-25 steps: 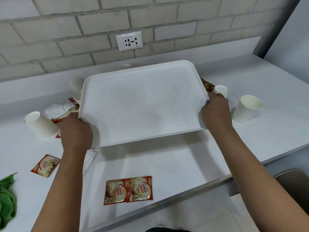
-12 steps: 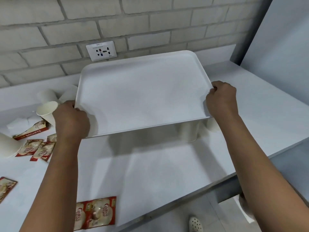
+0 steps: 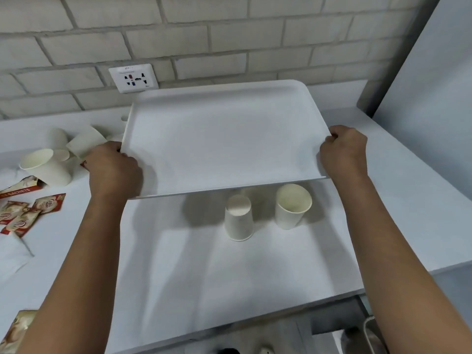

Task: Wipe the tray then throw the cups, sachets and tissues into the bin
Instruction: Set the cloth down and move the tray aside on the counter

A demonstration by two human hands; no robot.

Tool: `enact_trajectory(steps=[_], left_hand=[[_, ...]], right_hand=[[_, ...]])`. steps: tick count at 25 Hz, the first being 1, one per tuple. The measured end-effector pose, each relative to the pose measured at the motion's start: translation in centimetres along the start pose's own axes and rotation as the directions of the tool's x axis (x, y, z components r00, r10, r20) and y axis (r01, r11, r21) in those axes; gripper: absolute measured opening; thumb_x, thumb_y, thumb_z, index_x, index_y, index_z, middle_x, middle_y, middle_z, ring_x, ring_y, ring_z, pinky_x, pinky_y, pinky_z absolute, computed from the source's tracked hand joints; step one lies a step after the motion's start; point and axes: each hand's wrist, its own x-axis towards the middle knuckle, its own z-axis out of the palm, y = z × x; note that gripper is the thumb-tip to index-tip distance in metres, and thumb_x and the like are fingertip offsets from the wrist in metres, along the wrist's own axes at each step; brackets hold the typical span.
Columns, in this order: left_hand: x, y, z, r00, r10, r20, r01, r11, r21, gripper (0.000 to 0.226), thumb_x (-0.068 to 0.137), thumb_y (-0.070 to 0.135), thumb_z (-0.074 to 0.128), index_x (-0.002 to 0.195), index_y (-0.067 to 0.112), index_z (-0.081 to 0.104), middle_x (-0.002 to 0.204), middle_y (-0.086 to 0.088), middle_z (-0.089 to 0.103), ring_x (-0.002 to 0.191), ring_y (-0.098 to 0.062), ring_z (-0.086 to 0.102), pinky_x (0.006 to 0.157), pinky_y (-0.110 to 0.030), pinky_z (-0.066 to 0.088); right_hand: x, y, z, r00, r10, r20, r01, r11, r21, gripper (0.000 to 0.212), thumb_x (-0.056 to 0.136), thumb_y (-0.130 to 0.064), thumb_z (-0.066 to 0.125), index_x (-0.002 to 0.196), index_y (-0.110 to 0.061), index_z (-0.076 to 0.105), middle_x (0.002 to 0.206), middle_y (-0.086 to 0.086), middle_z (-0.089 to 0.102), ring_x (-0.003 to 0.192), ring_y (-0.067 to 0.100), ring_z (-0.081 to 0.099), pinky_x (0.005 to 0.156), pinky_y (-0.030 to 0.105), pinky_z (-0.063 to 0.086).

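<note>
I hold a large white tray in the air above the white counter, its top bare. My left hand grips its left edge and my right hand grips its right edge. Below the tray's near edge stand two white paper cups: one upside down, one upright. More paper cups lie tipped at the left. Red coffee sachets are scattered on the left, and another sachet shows at the bottom left. A white tissue lies near the left edge.
A brick wall with a white socket rises behind the counter. A grey panel closes off the right side. The counter's front edge runs across the bottom, with floor below it.
The tray has been lifted higher and shifted right along the counter. The two cups that it hid half a second ago now show below its near edge.
</note>
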Motion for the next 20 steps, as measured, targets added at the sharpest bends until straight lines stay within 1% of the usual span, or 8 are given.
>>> enact_trajectory(steps=[3,6,9,10,13,14,17,20], left_hand=[[0.0,1.1,0.4,1.0,-0.013,0.004,0.012,1.0,0.017,0.022,0.083,-0.003,0.044,0.095,-0.006,0.062,0.072,-0.018,0.053,0.073,-0.027,0.041,0.064,-0.029,0.029],[0.6,2.7,1.0,0.999,0.008,0.033,-0.009,0.999,0.047,0.027,0.085,-0.003,0.044,0.103,-0.005,0.063,0.079,-0.022,0.056,0.078,-0.03,0.043,0.068,-0.029,0.029],[1.7,4.2,1.9,0.998,0.01,0.061,-0.01,1.0,0.004,0.031,0.087,-0.001,0.042,0.112,-0.002,0.062,0.108,-0.028,0.061,0.1,-0.04,0.053,0.074,-0.03,0.031],[2.1,4.5,2.4,0.997,0.012,0.07,-0.012,1.0,-0.004,0.032,0.088,0.0,0.042,0.112,-0.002,0.062,0.111,-0.028,0.061,0.105,-0.042,0.052,0.075,-0.03,0.031],[2.9,6.1,3.6,0.995,0.036,0.092,-0.032,0.998,-0.046,0.033,0.088,0.0,0.042,0.114,-0.002,0.061,0.114,-0.029,0.06,0.107,-0.043,0.052,0.075,-0.032,0.033],[3.0,6.9,4.1,0.994,0.044,0.096,-0.039,0.998,-0.049,0.033,0.088,0.0,0.042,0.116,-0.002,0.061,0.115,-0.029,0.06,0.108,-0.042,0.053,0.077,-0.033,0.035],[2.8,9.4,5.2,0.989,0.097,0.109,-0.09,0.994,-0.065,0.034,0.087,-0.002,0.042,0.115,-0.002,0.062,0.115,-0.028,0.062,0.108,-0.041,0.054,0.081,-0.032,0.038],[3.0,12.0,7.3,0.985,0.078,0.152,-0.062,0.992,-0.11,0.034,0.084,-0.001,0.046,0.112,0.003,0.064,0.11,-0.02,0.065,0.097,-0.035,0.057,0.075,-0.031,0.041]], right_hand=[[1.1,0.6,0.3,1.0,-0.015,0.003,0.015,1.0,-0.007,0.031,0.077,0.007,0.036,0.099,0.015,0.058,0.104,0.031,0.062,0.097,0.045,0.057,0.081,0.051,0.052],[2.6,1.0,0.3,1.0,-0.001,-0.017,0.001,1.0,0.008,0.031,0.077,0.006,0.035,0.097,0.015,0.058,0.103,0.031,0.062,0.096,0.046,0.057,0.079,0.049,0.053],[4.4,1.2,-0.3,0.999,0.036,-0.029,-0.036,0.999,0.017,0.03,0.08,0.006,0.036,0.096,0.012,0.061,0.102,0.028,0.063,0.094,0.043,0.058,0.068,0.033,0.048],[5.0,1.2,-0.7,0.998,0.041,-0.037,-0.04,0.999,0.019,0.03,0.082,0.005,0.036,0.096,0.01,0.062,0.101,0.026,0.064,0.093,0.041,0.059,0.068,0.031,0.047],[6.5,1.5,-1.7,0.997,0.03,-0.078,-0.029,0.999,0.015,0.031,0.085,0.004,0.037,0.101,0.008,0.064,0.105,0.023,0.065,0.097,0.037,0.059,0.079,0.036,0.05],[7.2,1.9,-2.1,0.995,0.038,-0.089,-0.036,0.999,0.018,0.031,0.086,0.003,0.038,0.103,0.006,0.064,0.108,0.022,0.065,0.099,0.036,0.059,0.081,0.033,0.049],[9.2,3.6,-3.0,0.992,0.055,-0.112,-0.054,0.998,0.015,0.031,0.088,0.001,0.04,0.104,0.001,0.066,0.109,0.02,0.065,0.098,0.035,0.059,0.078,0.03,0.046],[12.4,6.1,-3.7,0.993,0.046,-0.11,-0.044,0.999,0.018,0.033,0.086,0.002,0.039,0.105,0.0,0.067,0.101,0.017,0.065,0.086,0.028,0.056,0.072,0.023,0.037]])
